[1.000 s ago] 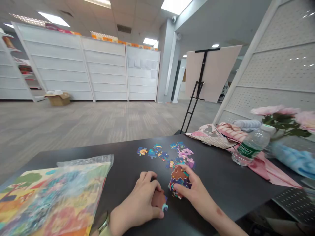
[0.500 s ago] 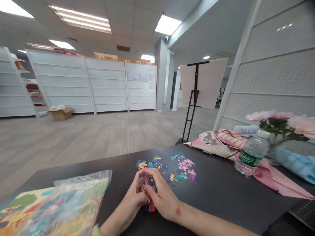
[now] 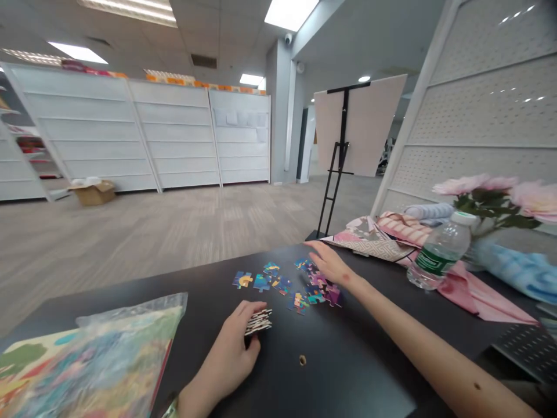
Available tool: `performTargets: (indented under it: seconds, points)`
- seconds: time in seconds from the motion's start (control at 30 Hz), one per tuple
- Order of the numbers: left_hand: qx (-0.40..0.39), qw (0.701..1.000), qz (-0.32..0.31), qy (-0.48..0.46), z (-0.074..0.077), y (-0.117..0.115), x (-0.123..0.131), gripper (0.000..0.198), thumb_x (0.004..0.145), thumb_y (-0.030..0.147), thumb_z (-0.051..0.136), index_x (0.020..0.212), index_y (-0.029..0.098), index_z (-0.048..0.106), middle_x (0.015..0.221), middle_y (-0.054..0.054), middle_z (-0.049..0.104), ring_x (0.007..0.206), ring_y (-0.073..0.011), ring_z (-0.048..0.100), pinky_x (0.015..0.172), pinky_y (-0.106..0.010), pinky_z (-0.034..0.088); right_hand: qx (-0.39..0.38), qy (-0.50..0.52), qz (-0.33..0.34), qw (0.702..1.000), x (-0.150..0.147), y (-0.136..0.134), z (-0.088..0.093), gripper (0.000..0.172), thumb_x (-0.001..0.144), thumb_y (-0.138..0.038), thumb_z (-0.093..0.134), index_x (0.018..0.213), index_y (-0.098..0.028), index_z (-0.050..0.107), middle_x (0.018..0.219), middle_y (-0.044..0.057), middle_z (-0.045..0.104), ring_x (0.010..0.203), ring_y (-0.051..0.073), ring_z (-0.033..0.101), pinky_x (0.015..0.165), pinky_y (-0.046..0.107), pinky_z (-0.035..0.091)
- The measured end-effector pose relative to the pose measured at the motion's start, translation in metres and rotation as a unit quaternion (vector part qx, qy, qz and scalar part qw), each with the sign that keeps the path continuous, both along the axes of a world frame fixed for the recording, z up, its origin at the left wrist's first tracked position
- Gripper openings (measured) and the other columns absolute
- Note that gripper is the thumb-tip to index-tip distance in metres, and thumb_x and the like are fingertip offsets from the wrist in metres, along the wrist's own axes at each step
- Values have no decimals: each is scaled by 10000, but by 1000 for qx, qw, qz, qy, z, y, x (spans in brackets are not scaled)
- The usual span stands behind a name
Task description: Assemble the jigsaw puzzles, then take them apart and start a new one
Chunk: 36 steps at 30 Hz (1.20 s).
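My left hand [image 3: 230,345] is closed around a stack of jigsaw puzzle pieces [image 3: 260,321], whose pale edges face outward, just above the black table. Ahead of it lie loose puzzle pieces, among them a blue one with a yellow shape [image 3: 242,280] and a plain blue one [image 3: 261,282]. My right hand [image 3: 329,265] reaches over the far right of the spread, fingers stretched out, beside blue pieces [image 3: 302,265] and partly covering them. Purple pieces [image 3: 333,295] lie beneath its wrist. Whether its hidden thumb touches a piece, I cannot tell.
On the black table [image 3: 348,366] lies a small brown ring-like thing [image 3: 303,360]. A plastic bag with a colourful picture [image 3: 113,360] covers the left side. To the right are a water bottle [image 3: 441,252], pink cloth [image 3: 474,296] and flowers [image 3: 496,197]. An easel [image 3: 335,180] stands beyond.
My hands have parted from around the stack. The left keeps the puzzle pieces, while the right has moved forward and right over the spread. The small brown thing now shows on the table.
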<state>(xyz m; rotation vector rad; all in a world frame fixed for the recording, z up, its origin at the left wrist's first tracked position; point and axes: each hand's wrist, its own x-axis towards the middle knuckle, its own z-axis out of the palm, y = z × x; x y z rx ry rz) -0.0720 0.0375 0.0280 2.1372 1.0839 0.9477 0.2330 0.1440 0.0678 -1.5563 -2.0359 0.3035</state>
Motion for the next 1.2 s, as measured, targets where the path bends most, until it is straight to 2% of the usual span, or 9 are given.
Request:
performTargets:
  seconds: [0.07,0.17,0.37,0.57,0.77,0.87,0.97,1.07,1.2]
  points:
    - [-9,1000,9,12,0,-1,2,533,767,31,480,1251,228,583,1189,-78,640,1146,-261,613,1025,-401,469,-39,-35,-27,998,36,9,-11,387,871,-172,505,1218,-110,665,1268,180,673,1214,296,600,1092,434,401]
    - [-8,1000,13,15,0,1,3,514,781,44,489,1251,231,581,1202,-78,648,1153,-262,614,1023,-393,468,-69,-80,-58,993,67,0,-28,323,861,-218,572,1139,-107,694,1174,186,709,1125,317,641,1029,418,431]
    - [-17,1000,0,22,-6,1,4,533,774,48,470,1256,249,579,1204,-65,646,1152,-264,613,1019,-407,465,-99,-130,-79,983,66,-19,-35,361,897,-143,517,1245,-165,609,1217,126,702,1164,241,633,969,289,425]
    - [-19,1000,0,11,-6,-2,2,575,735,28,477,1256,245,591,1239,-68,639,1211,-270,581,1077,-421,426,-135,-178,-74,972,53,0,-29,507,744,-115,659,1243,-108,575,1127,171,672,1072,306,642,901,336,431]
    - [-31,999,7,-12,-11,2,1,627,679,2,472,1233,262,610,1243,-53,646,1216,-268,574,1081,-416,418,-149,-210,14,966,47,38,-12,648,763,-54,674,1384,-143,515,1356,150,551,1268,262,536,1052,325,396]
    - [-41,999,7,-17,-11,3,0,629,662,4,477,1219,260,620,1239,-53,651,1213,-277,575,1080,-424,415,-197,-231,33,952,47,60,0,481,825,-197,762,1277,-151,604,1334,116,586,1228,275,563,1044,426,451]
    - [-43,999,-2,-25,-6,1,-2,624,648,2,462,1193,258,628,1210,-42,661,1187,-261,589,1064,-398,424,-251,-244,19,937,47,72,5,327,961,-338,652,1237,-166,615,1251,85,635,1081,243,643,922,467,546]
    - [-43,999,-10,-32,-2,-2,-3,630,641,1,449,1190,254,627,1198,-33,665,1175,-247,594,1053,-376,426,-287,-247,-10,925,52,65,12,332,975,-355,633,1248,-167,608,1236,84,639,1035,230,660,876,435,573]
    - [-41,998,-10,-49,-2,-1,-2,620,644,2,447,1185,245,628,1170,-33,675,1144,-244,608,1028,-364,432,-298,-231,-27,926,65,27,28,290,985,-356,617,1205,-168,624,1196,78,651,992,209,664,848,410,576]
